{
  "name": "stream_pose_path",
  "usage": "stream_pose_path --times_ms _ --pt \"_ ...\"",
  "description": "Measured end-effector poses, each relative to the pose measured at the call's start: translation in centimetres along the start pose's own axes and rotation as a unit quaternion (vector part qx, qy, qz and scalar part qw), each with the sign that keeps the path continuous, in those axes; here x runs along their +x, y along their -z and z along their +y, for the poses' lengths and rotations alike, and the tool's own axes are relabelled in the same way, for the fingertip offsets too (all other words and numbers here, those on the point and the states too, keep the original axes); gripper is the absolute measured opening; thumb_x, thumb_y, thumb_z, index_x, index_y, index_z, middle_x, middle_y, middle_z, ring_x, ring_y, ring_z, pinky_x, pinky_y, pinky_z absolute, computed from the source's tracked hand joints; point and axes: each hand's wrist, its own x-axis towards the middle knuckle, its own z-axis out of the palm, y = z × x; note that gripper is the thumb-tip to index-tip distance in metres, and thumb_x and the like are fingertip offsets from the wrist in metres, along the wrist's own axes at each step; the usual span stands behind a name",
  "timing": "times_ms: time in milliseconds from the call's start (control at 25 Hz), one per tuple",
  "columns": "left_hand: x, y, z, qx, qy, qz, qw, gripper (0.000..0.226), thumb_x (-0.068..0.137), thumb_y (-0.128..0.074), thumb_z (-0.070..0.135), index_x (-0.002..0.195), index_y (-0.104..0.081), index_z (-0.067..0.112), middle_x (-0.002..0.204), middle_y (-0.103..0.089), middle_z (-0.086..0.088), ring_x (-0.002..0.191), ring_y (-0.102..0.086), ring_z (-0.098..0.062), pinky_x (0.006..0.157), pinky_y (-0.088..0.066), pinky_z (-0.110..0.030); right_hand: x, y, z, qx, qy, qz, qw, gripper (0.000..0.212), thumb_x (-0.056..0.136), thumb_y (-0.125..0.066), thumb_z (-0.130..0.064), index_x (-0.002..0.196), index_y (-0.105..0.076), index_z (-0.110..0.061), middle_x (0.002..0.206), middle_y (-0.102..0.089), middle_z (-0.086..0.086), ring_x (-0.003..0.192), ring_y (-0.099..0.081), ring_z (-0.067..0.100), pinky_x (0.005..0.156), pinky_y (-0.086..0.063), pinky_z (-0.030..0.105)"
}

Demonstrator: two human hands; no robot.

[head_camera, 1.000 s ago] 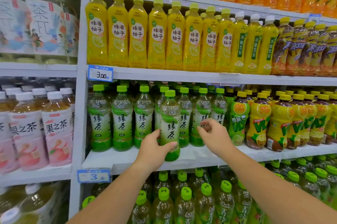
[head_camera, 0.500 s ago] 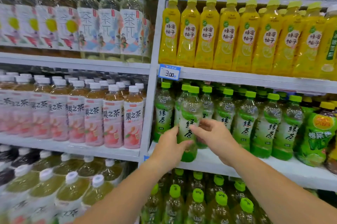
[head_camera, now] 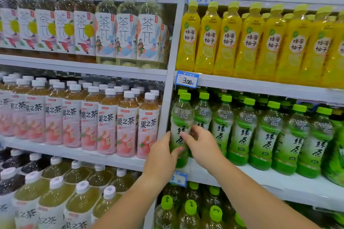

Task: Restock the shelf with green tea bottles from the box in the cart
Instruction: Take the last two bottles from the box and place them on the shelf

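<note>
The left hand (head_camera: pixel 163 156) grips the lower body of an upright green tea bottle (head_camera: pixel 181 117) at the shelf's (head_camera: pixel 260 176) left end, while the right hand's (head_camera: pixel 202 146) curled fingers (head_camera: pixel 186 138) pinch its label.

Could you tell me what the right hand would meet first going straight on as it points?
The green tea bottle gripped by the left hand; the right hand's fingers seem to touch its label, though depth is unclear.
</note>
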Motion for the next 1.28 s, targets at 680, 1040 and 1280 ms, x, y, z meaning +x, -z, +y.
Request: stream_pose_path --times_ms 680,1040,1280 --pt "-0.4 0.4 0.6 0.072 0.005 -0.013 0.997 0.029 0.091 -0.069 0.032 0.115 -0.064 0.018 0.108 -0.058 0.001 0.100 -0.053 -0.015 0.084 -0.044 -0.027 -0.4 -0.9 1.4 0.007 -0.017 -0.016 1.000 0.025 0.090 -0.072 -0.020 0.115 -0.071 -0.022 0.101 -0.073 -0.013 0.099 -0.068 0.005 0.094 -0.054 0.031" --pt "-0.6 0.8 0.2 0.046 0.002 0.004 0.999 0.023 0.085 -0.074 0.032 0.100 -0.071 0.015 0.095 -0.062 0.001 0.091 -0.056 -0.015 0.077 -0.046 -0.027 -1.0 -0.7 1.0 0.018 -0.048 -0.016 0.999 0.025 0.090 -0.072 -0.027 0.114 -0.074 -0.020 0.099 -0.077 -0.010 0.094 -0.071 0.007 0.092 -0.057 0.036" --pt "-1.4 2.0 0.2 -0.058 0.066 -0.009 0.996 0.046 0.092 -0.068 0.030 0.133 -0.060 0.012 0.122 -0.065 -0.001 0.108 -0.061 -0.012 0.087 -0.048 -0.021 -2.3 -0.4 1.0 -0.016 -0.059 -0.005 0.998 0.031 0.095 -0.063 -0.033 0.124 -0.062 -0.022 0.116 -0.068 -0.007 0.103 -0.060 0.008 0.091 -0.046 0.027"
